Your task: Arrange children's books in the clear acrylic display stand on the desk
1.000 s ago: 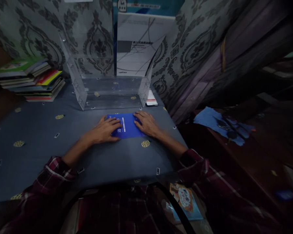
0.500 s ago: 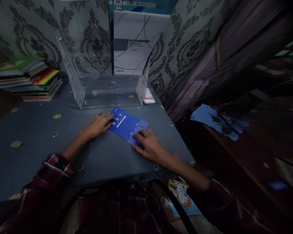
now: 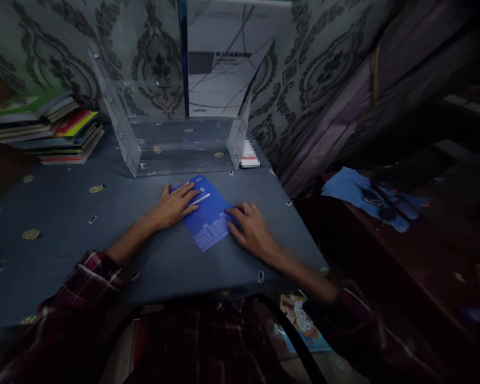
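Fingers [image 3: 186,196] of my left hand [image 3: 175,207] lie flat and a little apart across the upper left of a blue leaflet [image 3: 210,216], covering part of its white lettering; they press from above and are not closed on anything. My right hand [image 3: 255,230] is at the leaflet's right edge, its fingers bent and the tips touching there, though I can't tell whether they pinch the edge or only rest against it. The leaflet lies on the patterned tabletop [image 3: 64,256], turned at a slant, one corner pointing towards me.

Just beyond it is a clear stand [image 3: 124,140] with upright side panels, and at its back a white book [image 3: 224,88] stands upright near the patterned wall [image 3: 158,53]. A stack of books [image 3: 62,137] sits farther off to my left, its edges uneven. Off to my right, well apart from the leaflet, a blue cloth [image 3: 342,186] lies on a reddish surface [image 3: 404,272], with dark objects on it too dim to make out.
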Available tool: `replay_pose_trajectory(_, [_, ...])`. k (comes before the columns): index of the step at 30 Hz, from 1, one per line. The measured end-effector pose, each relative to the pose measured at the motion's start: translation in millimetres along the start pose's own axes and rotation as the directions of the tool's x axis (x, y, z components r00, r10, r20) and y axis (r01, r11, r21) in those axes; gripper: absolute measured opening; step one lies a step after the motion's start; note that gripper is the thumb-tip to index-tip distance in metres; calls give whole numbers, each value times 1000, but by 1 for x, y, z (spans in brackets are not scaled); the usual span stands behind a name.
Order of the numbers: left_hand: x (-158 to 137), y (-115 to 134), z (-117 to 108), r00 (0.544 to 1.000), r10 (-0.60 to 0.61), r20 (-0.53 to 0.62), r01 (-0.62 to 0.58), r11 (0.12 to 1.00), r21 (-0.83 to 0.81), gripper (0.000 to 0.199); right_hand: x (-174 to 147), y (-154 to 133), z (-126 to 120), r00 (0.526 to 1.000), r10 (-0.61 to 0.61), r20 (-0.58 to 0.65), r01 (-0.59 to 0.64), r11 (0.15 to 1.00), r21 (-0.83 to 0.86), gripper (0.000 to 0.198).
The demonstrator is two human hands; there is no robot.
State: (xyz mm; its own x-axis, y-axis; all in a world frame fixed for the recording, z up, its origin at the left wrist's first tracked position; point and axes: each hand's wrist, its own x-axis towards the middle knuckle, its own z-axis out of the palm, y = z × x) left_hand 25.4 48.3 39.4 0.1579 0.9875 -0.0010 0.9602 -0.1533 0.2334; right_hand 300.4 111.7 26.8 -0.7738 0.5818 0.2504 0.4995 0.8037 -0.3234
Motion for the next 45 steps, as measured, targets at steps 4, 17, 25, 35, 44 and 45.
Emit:
replay_pose_trajectory(4, [11,0,-3,999,30,41,-30,999,15,51,-16,-19,-5,999,-36,40,34,998,54,30])
replay_pose_trajectory(17, [21,21,1,999,-51,-4,51,998,28,51,118,1,43,987,-126,97,109,980,168,53])
replay_pose_trajectory(25, [-3,-3,-3,978,-201,-59,206,976,77,55,108,5,42,993,-71,96,61,992,106,51])
replay_pose_trajectory(35, [-8,-9,7,973,-205,-107,212,976,52,53,71,-19,34,956,-215,200,221,975,-5,55])
replay_pose_trajectory(44, [-9,-9,10,960,-214,-179,223,974,32,48,28,-43,22,899,-368,238,353,930,104,56])
replay_pose_trajectory(45, [-8,-9,9,952,-228,-203,240,970,35,48,30,-39,21,903,-362,232,339,931,134,55])
